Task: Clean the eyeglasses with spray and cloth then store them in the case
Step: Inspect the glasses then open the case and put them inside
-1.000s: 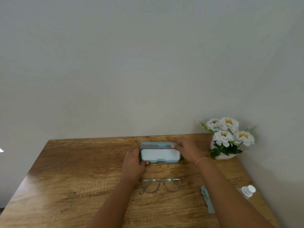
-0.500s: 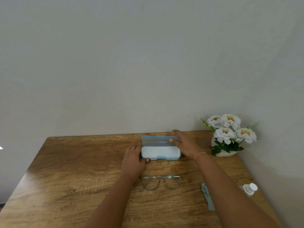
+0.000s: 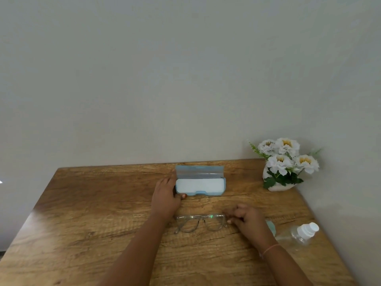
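Note:
A light blue glasses case stands open near the table's far edge, its lid upright. My left hand grips the case's left end, thumb at the front and fingers behind. Clear-framed eyeglasses lie on the table in front of the case, lenses facing me. My right hand has its fingers curled at the frame's right end and pinches it there. A pale teal cloth shows partly behind that hand. A clear spray bottle with a white cap is at the right.
A white pot of white flowers stands at the back right corner of the wooden table. A plain wall rises right behind the table and along its right side.
My right hand has left the case lid and come down to the right end of the eyeglasses. The lid now stands fully open. My left hand stays at the case's left end.

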